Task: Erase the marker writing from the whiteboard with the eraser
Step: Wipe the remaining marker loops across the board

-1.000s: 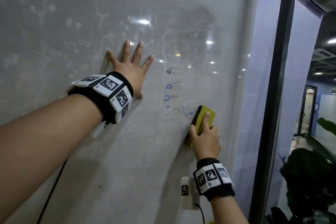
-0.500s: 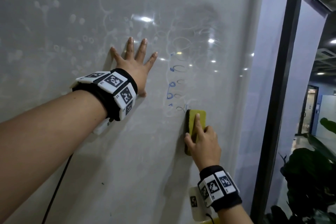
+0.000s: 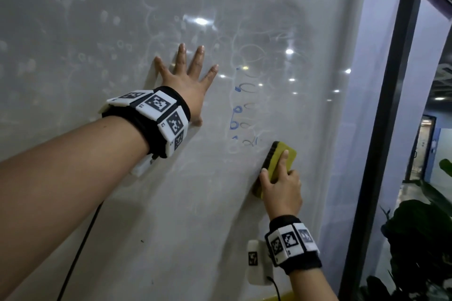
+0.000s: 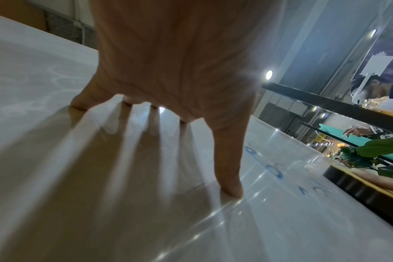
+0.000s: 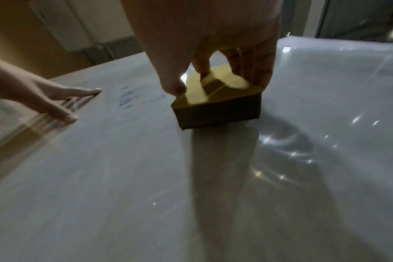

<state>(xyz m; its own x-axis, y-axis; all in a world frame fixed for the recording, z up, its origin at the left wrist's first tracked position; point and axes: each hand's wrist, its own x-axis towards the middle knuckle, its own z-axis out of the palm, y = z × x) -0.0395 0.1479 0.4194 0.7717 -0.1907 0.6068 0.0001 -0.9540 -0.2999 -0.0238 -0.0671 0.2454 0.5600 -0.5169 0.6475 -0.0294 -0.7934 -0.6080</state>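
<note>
The whiteboard (image 3: 220, 203) is bearing blue marker writing (image 3: 236, 115) at 12 o'clock, with the eraser (image 3: 277, 161) pressing at 3 o'clock.

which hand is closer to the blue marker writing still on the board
Right, narrowly. The right hand grips the yellow eraser just below and right of the blue writing. The left hand lies flat on the whiteboard, to the writing's left.

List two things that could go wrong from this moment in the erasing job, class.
1. The eraser sits below and right of the blue marker writing, so strokes there could miss those marks.
2. The left hand is pressed flat on the whiteboard just left of the writing; sliding it may smear ink.
</note>
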